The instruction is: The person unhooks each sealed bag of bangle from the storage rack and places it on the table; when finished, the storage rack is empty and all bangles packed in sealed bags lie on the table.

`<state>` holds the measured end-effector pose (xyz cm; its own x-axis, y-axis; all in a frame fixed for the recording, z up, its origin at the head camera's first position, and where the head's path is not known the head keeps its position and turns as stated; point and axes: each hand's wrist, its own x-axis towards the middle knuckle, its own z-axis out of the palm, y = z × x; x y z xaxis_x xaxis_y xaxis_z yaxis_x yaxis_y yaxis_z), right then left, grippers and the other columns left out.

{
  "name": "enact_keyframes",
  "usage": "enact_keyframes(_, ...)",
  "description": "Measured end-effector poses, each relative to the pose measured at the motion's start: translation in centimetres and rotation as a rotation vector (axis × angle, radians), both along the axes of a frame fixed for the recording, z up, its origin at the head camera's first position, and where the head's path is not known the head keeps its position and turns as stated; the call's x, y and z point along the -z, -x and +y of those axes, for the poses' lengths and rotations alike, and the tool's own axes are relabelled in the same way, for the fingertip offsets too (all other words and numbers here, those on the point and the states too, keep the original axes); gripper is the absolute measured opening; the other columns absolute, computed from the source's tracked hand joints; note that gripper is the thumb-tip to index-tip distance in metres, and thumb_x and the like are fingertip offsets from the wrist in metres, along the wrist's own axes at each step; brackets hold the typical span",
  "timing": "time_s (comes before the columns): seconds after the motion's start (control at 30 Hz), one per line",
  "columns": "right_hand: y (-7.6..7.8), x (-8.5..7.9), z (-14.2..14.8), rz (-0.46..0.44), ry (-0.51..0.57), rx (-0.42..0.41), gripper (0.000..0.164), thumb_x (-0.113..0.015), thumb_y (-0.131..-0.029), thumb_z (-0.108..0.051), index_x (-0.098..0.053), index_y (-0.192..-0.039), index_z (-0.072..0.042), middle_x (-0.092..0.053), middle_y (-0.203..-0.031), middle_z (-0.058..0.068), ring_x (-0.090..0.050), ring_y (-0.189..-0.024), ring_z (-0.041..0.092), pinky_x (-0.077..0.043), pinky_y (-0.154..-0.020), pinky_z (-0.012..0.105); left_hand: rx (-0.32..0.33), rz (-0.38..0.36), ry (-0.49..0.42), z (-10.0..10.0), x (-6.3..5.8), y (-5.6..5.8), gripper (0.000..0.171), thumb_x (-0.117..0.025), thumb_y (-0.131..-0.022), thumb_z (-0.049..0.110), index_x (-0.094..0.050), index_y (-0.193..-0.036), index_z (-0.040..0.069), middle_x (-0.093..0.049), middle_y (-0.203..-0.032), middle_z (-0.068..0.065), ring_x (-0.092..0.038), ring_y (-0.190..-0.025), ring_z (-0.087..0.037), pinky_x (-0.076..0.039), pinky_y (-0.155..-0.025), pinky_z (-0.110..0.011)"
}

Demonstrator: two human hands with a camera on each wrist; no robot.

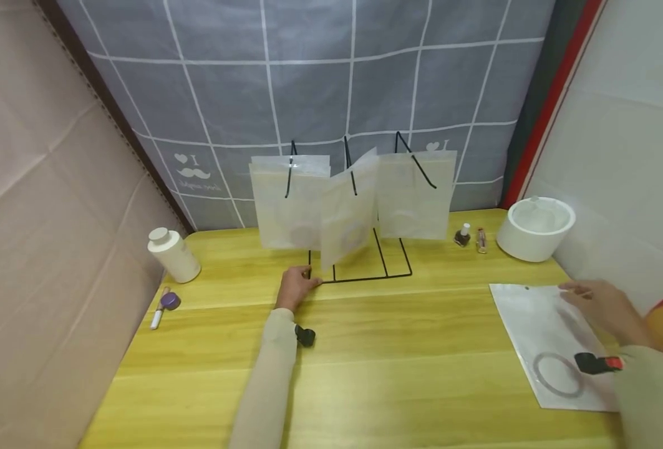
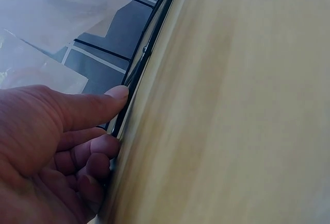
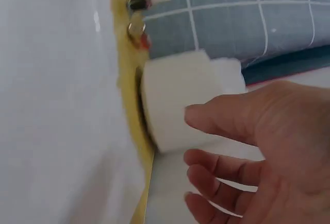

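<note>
A black wire rack (image 1: 359, 279) stands at the back of the table, with whitish translucent bags (image 1: 417, 199) hanging from its upright hooks. My left hand (image 1: 295, 288) holds the rack's front left corner. In the left wrist view the thumb (image 2: 98, 105) lies on the black wire and the fingers curl beside it. On the right a flat white bag (image 1: 539, 324) lies on the table; it has a small hole near its top edge and a grey ring shape lower down. My right hand (image 1: 603, 305) hovers over that bag's upper right corner, its fingers loosely bent and apart, holding nothing.
A white bottle (image 1: 175, 255), a purple cap (image 1: 170, 301) and a slim white-ended tube (image 1: 159, 310) are at the left edge. Behind the flat bag stand a white round container (image 1: 535, 229), a nail polish bottle (image 1: 462, 236) and a small reddish tube (image 1: 481, 241). White wall (image 1: 634, 174) bounds the right side.
</note>
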<state>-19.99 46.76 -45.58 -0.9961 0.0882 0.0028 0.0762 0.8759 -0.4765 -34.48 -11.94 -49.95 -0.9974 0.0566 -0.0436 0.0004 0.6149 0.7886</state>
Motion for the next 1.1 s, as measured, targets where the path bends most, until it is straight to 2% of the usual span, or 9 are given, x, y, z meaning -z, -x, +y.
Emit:
enact_keyframes(0.1,2.4,-1.9,-4.0,0.180,0.102,0.011,0.044,-0.057,-0.104,-0.034,-0.064,-0.126,0.004,-0.063,-0.119,0.024,-0.058,-0.104,0.025,-0.048,-0.074,0.030,-0.004,0.009,-0.005,0.0,0.1,0.0,0.055,-0.076,-0.092,0.020,-0.059,-0.140,0.000,-0.064,-0.132,-0.022,-0.061,-0.120,-0.035,-0.050,-0.098,-0.051)
enact_keyframes(0.2,5.9,-4.6,-8.5,0.356,0.234,-0.070,0.037,-0.063,-0.101,-0.028,-0.066,-0.126,0.000,-0.064,-0.121,0.008,-0.053,-0.104,-0.001,-0.043,-0.076,0.011,0.002,0.032,-0.004,-0.1,0.1,0.1,0.054,-0.076,-0.092,0.019,-0.059,-0.139,-0.001,-0.064,-0.130,-0.023,-0.062,-0.118,-0.036,-0.051,-0.096,-0.051)
enact_keyframes(0.27,8.1,-6.3,-11.1,0.448,0.307,-0.157,0.034,-0.066,-0.100,-0.022,-0.067,-0.127,-0.002,-0.061,-0.126,0.002,-0.050,-0.109,-0.008,-0.041,-0.082,0.007,-0.002,0.036,-0.008,-0.2,0.1,0.1,0.054,-0.076,-0.091,0.019,-0.059,-0.138,-0.002,-0.064,-0.130,-0.023,-0.062,-0.117,-0.035,-0.051,-0.096,-0.051)
enact_keyframes(0.47,13.0,-10.0,-16.1,0.473,0.418,-0.271,0.043,-0.065,-0.100,-0.022,-0.059,-0.141,-0.008,-0.041,-0.156,0.010,-0.036,-0.143,0.025,-0.037,-0.109,0.049,-0.008,0.030,-0.003,-0.3,0.1,-0.1,0.054,-0.077,-0.091,0.019,-0.060,-0.138,-0.001,-0.066,-0.128,-0.022,-0.064,-0.114,-0.034,-0.052,-0.094,-0.050)
enact_keyframes(0.53,14.3,-10.2,-16.8,0.481,0.445,-0.269,0.043,-0.065,-0.100,-0.019,-0.059,-0.141,-0.008,-0.045,-0.154,0.011,-0.041,-0.140,0.024,-0.038,-0.109,0.048,0.001,0.032,-0.001,-0.2,0.2,-0.1,0.054,-0.077,-0.091,0.019,-0.059,-0.139,-0.001,-0.066,-0.127,-0.022,-0.064,-0.113,-0.034,-0.052,-0.094,-0.050)
enact_keyframes(0.67,14.3,-10.8,-18.7,0.556,0.502,-0.282,0.036,-0.066,-0.097,-0.007,-0.064,-0.131,0.002,-0.064,-0.115,0.015,-0.056,-0.101,0.013,-0.046,-0.088,0.020,0.007,0.029,-0.004,0.1,0.3,-0.1,0.054,-0.077,-0.091,0.019,-0.059,-0.139,-0.001,-0.065,-0.128,-0.022,-0.063,-0.116,-0.035,-0.051,-0.096,-0.050)
enact_keyframes(0.73,13.8,-11.0,-19.5,0.603,0.510,-0.280,0.032,-0.066,-0.096,-0.002,-0.066,-0.126,0.006,-0.063,-0.096,0.011,-0.052,-0.082,0.009,-0.044,-0.076,0.011,0.017,0.034,-0.002,0.3,0.5,-0.1,0.054,-0.077,-0.091,0.019,-0.060,-0.138,-0.001,-0.065,-0.128,-0.022,-0.063,-0.116,-0.034,-0.051,-0.096,-0.050)
enact_keyframes(0.9,13.6,-11.1,-20.2,0.693,0.505,-0.272,0.024,-0.067,-0.093,0.002,-0.070,-0.116,0.008,-0.056,-0.075,0.001,-0.042,-0.062,0.005,-0.040,-0.060,0.012,0.024,0.050,-0.010,0.4,0.8,-0.1,0.053,-0.077,-0.090,0.019,-0.061,-0.137,-0.001,-0.066,-0.128,-0.022,-0.063,-0.116,-0.034,-0.051,-0.096,-0.049)
enact_keyframes(1.1,13.4,-11.4,-20.8,0.725,0.501,-0.275,0.020,-0.069,-0.093,0.002,-0.073,-0.112,0.008,-0.051,-0.065,0.009,-0.037,-0.054,0.006,-0.034,-0.052,0.017,-0.001,0.053,-0.015,-0.2,0.7,-0.1,0.053,-0.078,-0.090,0.019,-0.062,-0.137,0.000,-0.066,-0.128,-0.021,-0.063,-0.116,-0.034,-0.052,-0.095,-0.050)
